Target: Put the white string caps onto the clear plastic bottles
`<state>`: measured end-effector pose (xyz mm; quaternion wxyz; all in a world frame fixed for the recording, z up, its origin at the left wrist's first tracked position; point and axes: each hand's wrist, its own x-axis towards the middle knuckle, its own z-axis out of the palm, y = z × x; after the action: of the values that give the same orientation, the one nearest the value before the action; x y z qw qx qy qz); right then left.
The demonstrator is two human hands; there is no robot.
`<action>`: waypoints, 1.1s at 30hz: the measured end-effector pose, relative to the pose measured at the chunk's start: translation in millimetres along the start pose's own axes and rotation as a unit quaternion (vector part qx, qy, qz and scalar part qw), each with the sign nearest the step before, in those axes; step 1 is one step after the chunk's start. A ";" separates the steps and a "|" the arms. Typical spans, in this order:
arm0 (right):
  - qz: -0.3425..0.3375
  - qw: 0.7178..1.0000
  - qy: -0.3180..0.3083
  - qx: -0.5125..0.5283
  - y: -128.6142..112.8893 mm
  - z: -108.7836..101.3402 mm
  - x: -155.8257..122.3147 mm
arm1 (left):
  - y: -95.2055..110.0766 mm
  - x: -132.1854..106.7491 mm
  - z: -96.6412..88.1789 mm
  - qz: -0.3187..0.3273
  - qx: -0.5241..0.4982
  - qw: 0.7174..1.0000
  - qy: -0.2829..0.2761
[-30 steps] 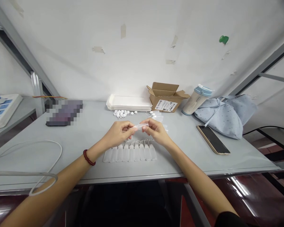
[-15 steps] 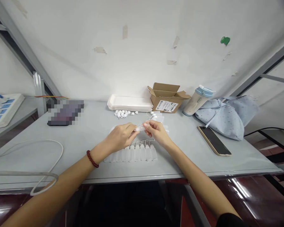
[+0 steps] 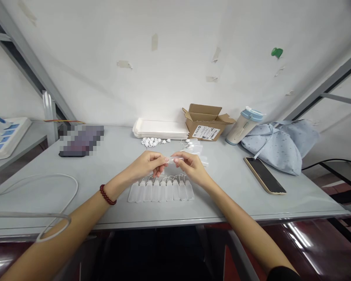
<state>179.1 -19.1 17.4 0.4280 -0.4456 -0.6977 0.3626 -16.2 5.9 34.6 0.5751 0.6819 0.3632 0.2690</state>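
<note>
My left hand and my right hand meet above the grey table, both pinching one small clear plastic bottle held level between the fingertips. Just below the hands lies a row of several small clear bottles side by side, white tips pointing away from me. A scatter of small white caps lies further back. A few more clear bottles lie behind my right hand.
A stack of white trays and an open cardboard box stand at the back. A blue-lidded cup, a light blue bag and a phone are on the right. A white cable loops on the left.
Both hands dipped toward the row of bottles half a second ago and have come back up a little, still holding the bottle between them.
</note>
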 end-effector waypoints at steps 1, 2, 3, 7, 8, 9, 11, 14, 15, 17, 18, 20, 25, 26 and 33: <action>-0.002 1.000 -0.001 -0.004 0.3 0.5 -0.1 | 0.7 -0.3 -0.7 0.003 -0.001 1.000 0.001; -0.002 1.000 -0.004 -0.007 0.8 0.7 0.0 | 1.6 -0.9 -1.2 0.009 0.006 1.000 0.004; -0.001 1.000 -0.007 -0.007 1.2 0.8 0.1 | 2.7 -1.7 -1.6 0.013 0.017 1.000 0.009; 0.004 1.000 -0.023 -0.001 3.7 1.1 1.5 | 5.5 -5.9 -1.1 0.029 0.097 0.994 0.042; 0.007 1.000 -0.024 0.001 4.7 1.4 2.0 | 5.3 -6.6 -0.2 0.036 0.117 0.991 0.048; 0.012 1.000 -0.020 0.004 6.0 1.8 2.7 | 4.5 -6.9 1.2 0.046 0.135 0.988 0.050; 0.025 1.000 -0.002 0.015 9.2 2.6 4.5 | 1.6 -6.1 4.6 0.069 0.163 0.983 0.049; 0.040 0.999 0.029 0.020 15.3 0.9 8.5 | -4.4 -1.5 8.0 0.096 0.180 0.977 0.064; 0.038 0.998 0.043 0.014 17.5 -1.3 10.3 | -6.7 0.7 7.3 0.102 0.180 0.975 0.079; 0.029 0.996 0.086 -0.007 22.0 -8.6 14.2 | -11.2 5.5 1.8 0.106 0.173 0.971 0.126; 0.023 0.993 0.116 -0.020 24.3 -13.7 16.3 | -13.7 7.9 -2.9 0.104 0.173 0.967 0.153; 0.012 0.984 0.171 -0.050 29.2 -25.9 20.0 | -19.0 12.3 -15.5 0.090 0.190 0.954 0.212; 0.015 0.953 0.264 -0.146 43.1 -55.1 24.8 | -35.4 21.9 -49.8 0.051 0.310 0.895 0.316; 0.021 0.947 0.274 -0.168 46.2 -59.0 25.6 | -38.9 23.4 -55.0 0.052 0.340 0.884 0.317; 0.046 0.927 0.284 -0.240 68.2 -71.2 31.7 | -60.9 33.4 -70.7 0.126 0.455 0.850 0.234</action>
<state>258.4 42.5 -8.0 0.4709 -0.6511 -0.5919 0.0620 -63.2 79.0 -13.0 0.0598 0.8241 0.4794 0.2957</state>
